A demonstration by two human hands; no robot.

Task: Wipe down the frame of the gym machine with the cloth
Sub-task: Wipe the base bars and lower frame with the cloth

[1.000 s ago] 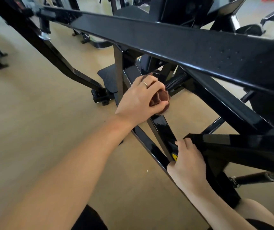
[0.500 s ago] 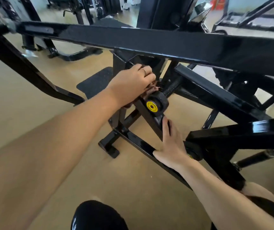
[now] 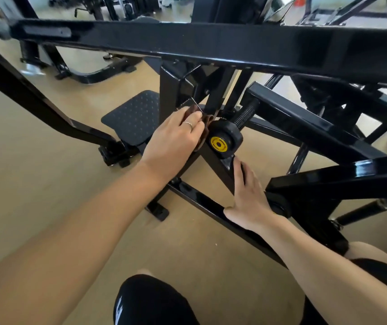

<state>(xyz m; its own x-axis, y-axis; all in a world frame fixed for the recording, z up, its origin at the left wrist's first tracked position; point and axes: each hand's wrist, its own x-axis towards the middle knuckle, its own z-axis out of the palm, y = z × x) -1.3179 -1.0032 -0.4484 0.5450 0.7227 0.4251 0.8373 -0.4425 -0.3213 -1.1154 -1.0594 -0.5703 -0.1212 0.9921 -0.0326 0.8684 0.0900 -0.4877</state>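
Observation:
The black gym machine frame (image 3: 211, 41) spans the view, with a thick top beam and slanted struts below. My left hand (image 3: 173, 141) holds a brown cloth (image 3: 205, 126) bunched against a slanted strut, just left of a black knob with a yellow centre (image 3: 223, 141) on a threaded rod. Most of the cloth is hidden under my fingers. My right hand (image 3: 248, 198) lies flat with straight fingers on the lower slanted bar (image 3: 202, 202), below the knob.
A dotted black foot plate (image 3: 134, 116) sits on the tan floor left of the upright post. More black struts cross at the right (image 3: 328, 181). Other machines stand at the back left (image 3: 89, 73). My knees in dark shorts (image 3: 150, 301) are at the bottom.
My left hand with the cloth slid up the slanted strut, uncovering the knob, and now lies just left of it. My right hand let go of the lower beam and flattened on the bar.

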